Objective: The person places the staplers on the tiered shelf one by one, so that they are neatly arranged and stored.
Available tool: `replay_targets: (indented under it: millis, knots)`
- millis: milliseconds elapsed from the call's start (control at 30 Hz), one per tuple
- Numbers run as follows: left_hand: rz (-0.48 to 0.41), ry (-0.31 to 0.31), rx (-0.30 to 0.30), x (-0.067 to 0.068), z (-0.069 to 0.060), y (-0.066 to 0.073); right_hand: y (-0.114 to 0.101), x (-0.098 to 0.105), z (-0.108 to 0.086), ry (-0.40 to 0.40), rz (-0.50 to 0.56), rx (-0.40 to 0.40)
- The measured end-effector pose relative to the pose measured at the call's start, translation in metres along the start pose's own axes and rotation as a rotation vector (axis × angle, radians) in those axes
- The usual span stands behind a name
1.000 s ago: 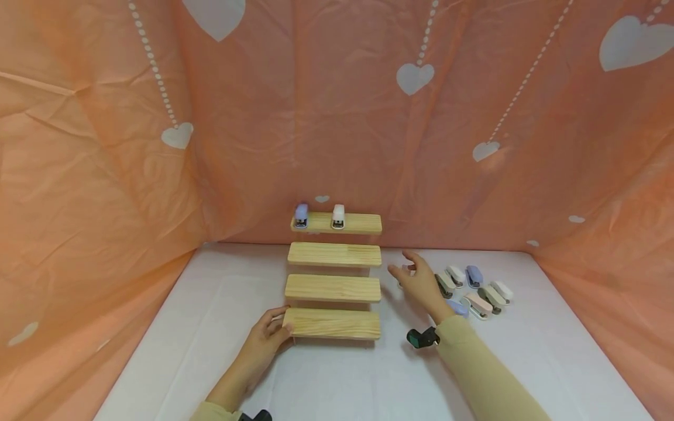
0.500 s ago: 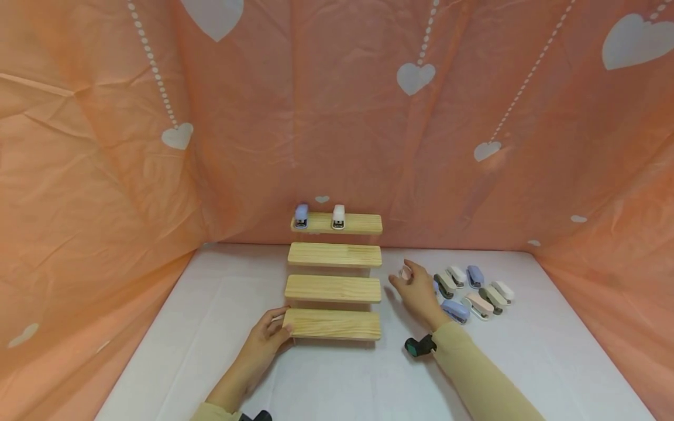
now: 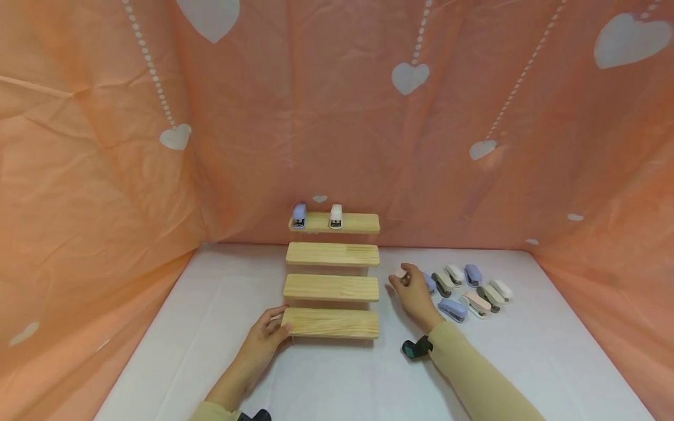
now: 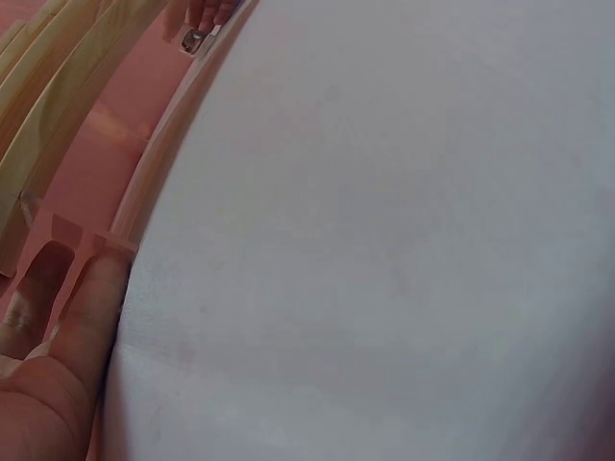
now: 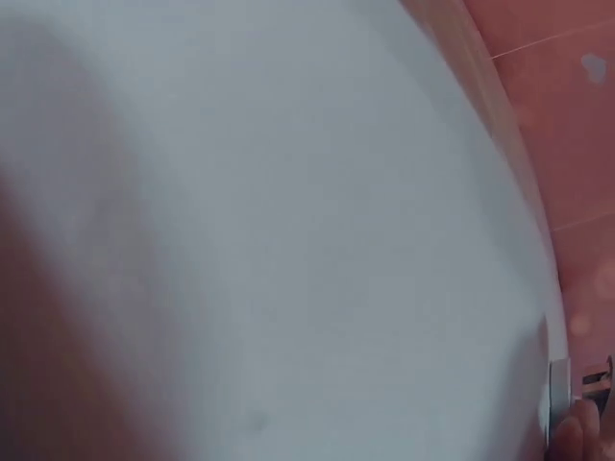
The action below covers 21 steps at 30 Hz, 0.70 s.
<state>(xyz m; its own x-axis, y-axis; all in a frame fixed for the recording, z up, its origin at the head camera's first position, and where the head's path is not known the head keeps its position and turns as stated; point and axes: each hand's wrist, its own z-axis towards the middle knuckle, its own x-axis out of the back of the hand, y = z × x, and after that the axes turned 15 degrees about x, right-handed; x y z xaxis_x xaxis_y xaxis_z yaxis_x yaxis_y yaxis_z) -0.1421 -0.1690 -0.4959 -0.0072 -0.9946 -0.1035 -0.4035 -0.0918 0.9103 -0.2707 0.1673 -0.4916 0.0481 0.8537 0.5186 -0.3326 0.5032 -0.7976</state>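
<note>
A four-step wooden rack [image 3: 330, 323] stands mid-table, with a purple stapler [image 3: 299, 216] and a white stapler [image 3: 336, 216] on its top step. The left hand [image 3: 258, 346] grips the left end of the lowest step; its fingers also show at a clear support in the left wrist view. Right of the rack, the right hand [image 3: 416, 297] pinches a small pale pink stapler [image 3: 401, 273] between thumb and fingers, low over the table. At the corner of the right wrist view, fingertips [image 5: 569, 438] touch a pale object, partly cut off.
Several staplers lie right of the right hand, among them a purple one [image 3: 453, 310], a pink one [image 3: 476, 304] and a grey-green one [image 3: 442, 283]. The white table [image 3: 210, 280] is backed by an orange curtain with hearts [image 3: 410, 78].
The right hand has lowered slightly and closed its fingers on the pale pink stapler. A purple stapler beside that hand shows more now. The left hand has stayed on the rack.
</note>
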Motion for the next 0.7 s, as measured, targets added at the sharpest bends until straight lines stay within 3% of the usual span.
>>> replay_targets:
  millis: [267,433,700]
  knots:
    - [0.013,-0.005,-0.013,0.0053,0.0033,0.0008,0.0060,-0.0045,0.0024,-0.037,0.042,-0.124]
    - [0.013,0.012,-0.004,0.0069,0.0025,0.0019,0.0035,-0.0084,0.0039,-0.053,0.032,-0.131]
    - [0.015,-0.025,0.013,0.0017,0.0015,0.0002,0.0022,-0.0052,-0.0007,-0.045,-0.032,-0.139]
